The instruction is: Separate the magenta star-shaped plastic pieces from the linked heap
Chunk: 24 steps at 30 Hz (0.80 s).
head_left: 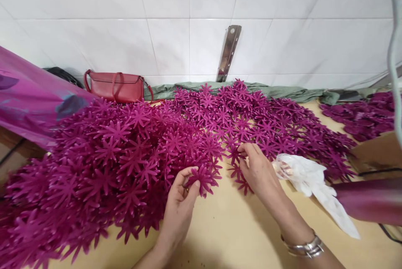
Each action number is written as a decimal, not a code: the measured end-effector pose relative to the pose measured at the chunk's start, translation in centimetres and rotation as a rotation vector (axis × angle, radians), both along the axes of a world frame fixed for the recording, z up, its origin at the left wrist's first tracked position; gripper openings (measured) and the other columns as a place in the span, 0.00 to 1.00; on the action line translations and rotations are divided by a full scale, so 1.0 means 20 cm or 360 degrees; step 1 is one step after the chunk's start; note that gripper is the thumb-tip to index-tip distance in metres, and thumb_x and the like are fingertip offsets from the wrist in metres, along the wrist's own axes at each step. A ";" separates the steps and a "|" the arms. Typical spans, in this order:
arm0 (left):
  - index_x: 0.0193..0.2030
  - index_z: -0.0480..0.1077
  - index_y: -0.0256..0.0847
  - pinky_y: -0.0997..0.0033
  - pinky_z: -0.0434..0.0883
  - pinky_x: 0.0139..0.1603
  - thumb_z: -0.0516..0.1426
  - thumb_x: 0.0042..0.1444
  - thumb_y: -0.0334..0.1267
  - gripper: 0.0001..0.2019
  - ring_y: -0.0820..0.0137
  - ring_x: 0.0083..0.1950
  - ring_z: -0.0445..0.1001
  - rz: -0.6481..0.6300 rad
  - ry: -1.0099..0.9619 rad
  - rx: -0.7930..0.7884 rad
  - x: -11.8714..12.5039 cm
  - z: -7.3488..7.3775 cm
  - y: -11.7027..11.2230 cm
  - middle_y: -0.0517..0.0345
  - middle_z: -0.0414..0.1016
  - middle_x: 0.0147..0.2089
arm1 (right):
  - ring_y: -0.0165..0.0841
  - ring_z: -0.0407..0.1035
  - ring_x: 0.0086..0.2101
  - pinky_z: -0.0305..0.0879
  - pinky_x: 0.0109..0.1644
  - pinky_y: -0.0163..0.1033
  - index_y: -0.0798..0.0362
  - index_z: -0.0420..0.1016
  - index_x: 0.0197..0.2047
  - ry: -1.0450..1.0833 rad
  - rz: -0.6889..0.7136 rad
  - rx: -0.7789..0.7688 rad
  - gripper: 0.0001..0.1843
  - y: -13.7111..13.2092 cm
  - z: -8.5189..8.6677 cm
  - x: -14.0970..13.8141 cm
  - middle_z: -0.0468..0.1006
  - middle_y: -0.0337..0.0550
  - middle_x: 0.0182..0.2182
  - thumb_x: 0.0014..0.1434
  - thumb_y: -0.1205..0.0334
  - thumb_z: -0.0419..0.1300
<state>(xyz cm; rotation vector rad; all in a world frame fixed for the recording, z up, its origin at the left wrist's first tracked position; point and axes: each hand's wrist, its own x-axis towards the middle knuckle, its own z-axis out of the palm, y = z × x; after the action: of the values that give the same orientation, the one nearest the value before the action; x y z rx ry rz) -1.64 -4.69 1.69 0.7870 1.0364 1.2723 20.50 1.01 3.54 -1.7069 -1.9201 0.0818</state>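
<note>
My left hand (181, 204) is closed in a pinch on a purple artificial flower piece (202, 179) with narrow, star-like petals; it looks like more than one layer, but I cannot tell how many. Higher and to the right, my right hand (259, 170) has its fingertips closed at the edge of another flower piece (235, 152), partly hidden by the fingers. More of the same pieces lie just below those fingertips. A large heap of purple flower pieces (116, 156) fills the left side, and a lower spread (266, 124) of them reaches across the back to the right.
A red handbag (114, 87) rests at the back left against the tiled wall (169, 43). A metal bracket (229, 53) stands upright there. White plastic film (309, 177) lies right of my right forearm, near a purple roll-like object (370, 200). Pale tabletop (229, 227) shows in front.
</note>
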 end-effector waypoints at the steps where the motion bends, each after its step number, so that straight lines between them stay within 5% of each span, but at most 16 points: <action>1: 0.55 0.73 0.44 0.75 0.71 0.47 0.65 0.62 0.42 0.16 0.72 0.43 0.74 -0.0005 -0.0085 -0.0028 0.00 0.01 0.01 0.56 0.80 0.49 | 0.38 0.71 0.36 0.65 0.39 0.42 0.50 0.68 0.45 0.0026 0.0048 0.0053 0.13 0.00 0.02 -0.01 0.71 0.47 0.41 0.61 0.76 0.51; 5: 0.58 0.73 0.44 0.73 0.73 0.49 0.70 0.56 0.42 0.24 0.73 0.43 0.77 0.0022 -0.0300 -0.0137 0.00 0.06 0.05 0.55 0.81 0.49 | 0.38 0.72 0.42 0.67 0.46 0.42 0.49 0.70 0.43 0.0135 0.0330 0.0196 0.12 0.01 0.08 -0.06 0.71 0.48 0.45 0.66 0.73 0.50; 8: 0.58 0.74 0.43 0.72 0.75 0.50 0.73 0.51 0.41 0.28 0.73 0.42 0.79 0.0058 -0.0417 -0.0208 0.00 0.12 0.08 0.58 0.81 0.44 | 0.39 0.72 0.47 0.67 0.51 0.44 0.49 0.70 0.41 0.0302 0.0323 0.0242 0.09 0.03 0.11 -0.07 0.73 0.49 0.48 0.64 0.72 0.52; 13: 0.52 0.76 0.41 0.72 0.77 0.47 0.75 0.48 0.38 0.24 0.74 0.40 0.79 0.0104 -0.0409 -0.0238 -0.03 0.16 0.12 0.59 0.82 0.40 | 0.36 0.70 0.37 0.67 0.42 0.41 0.46 0.69 0.40 0.1048 0.0379 -0.0313 0.07 -0.01 0.13 -0.06 0.76 0.40 0.37 0.58 0.65 0.60; 19: 0.41 0.76 0.39 0.77 0.76 0.39 0.75 0.45 0.38 0.19 0.78 0.33 0.76 0.0159 -0.0336 -0.0174 -0.03 0.15 0.15 0.61 0.80 0.37 | 0.33 0.70 0.38 0.67 0.43 0.38 0.45 0.73 0.49 0.2139 0.0389 -0.0857 0.24 -0.08 0.15 -0.15 0.74 0.36 0.36 0.47 0.65 0.68; 24: 0.42 0.74 0.41 0.80 0.72 0.33 0.71 0.52 0.40 0.15 0.79 0.32 0.71 0.0212 -0.0005 0.0014 -0.08 0.21 0.14 0.63 0.75 0.38 | 0.31 0.70 0.39 0.68 0.45 0.38 0.47 0.76 0.40 0.2496 0.0355 -0.1116 0.19 -0.08 0.18 -0.25 0.73 0.37 0.36 0.43 0.70 0.69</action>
<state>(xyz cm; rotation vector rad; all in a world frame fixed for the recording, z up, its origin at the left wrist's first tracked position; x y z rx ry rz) -3.17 -1.90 5.97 0.7319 1.0960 1.3915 15.50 -0.63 7.13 -0.9971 -0.7891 1.7293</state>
